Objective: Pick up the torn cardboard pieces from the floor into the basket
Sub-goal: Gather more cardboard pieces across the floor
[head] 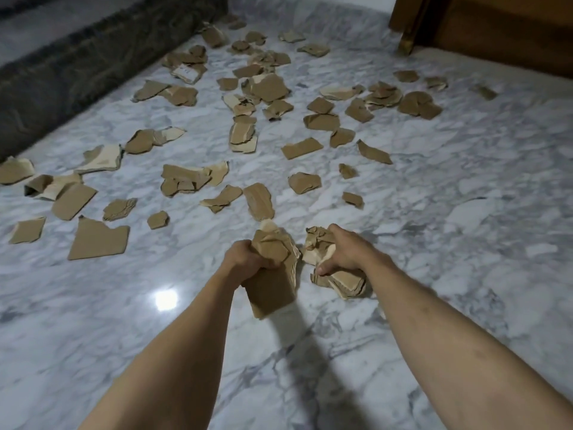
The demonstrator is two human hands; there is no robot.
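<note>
My left hand (pixel 248 259) grips a stack of brown torn cardboard pieces (pixel 273 280), held above the white marble floor (pixel 434 212). Just to its right, my right hand (pixel 344 249) holds a second bundle of cardboard pieces (pixel 338 280), fingers curled round it and thumb pointing left. Several more torn cardboard pieces lie scattered over the floor ahead, such as a large flat one (pixel 99 238) at the left and a long one (pixel 259 201) just beyond my hands. No basket is in view.
A dark stone ledge (pixel 77 69) runs along the far left. Wooden furniture with a brass-tipped leg (pixel 406 46) stands at the back right. A light reflection (pixel 166 299) shines on the floor near my left forearm.
</note>
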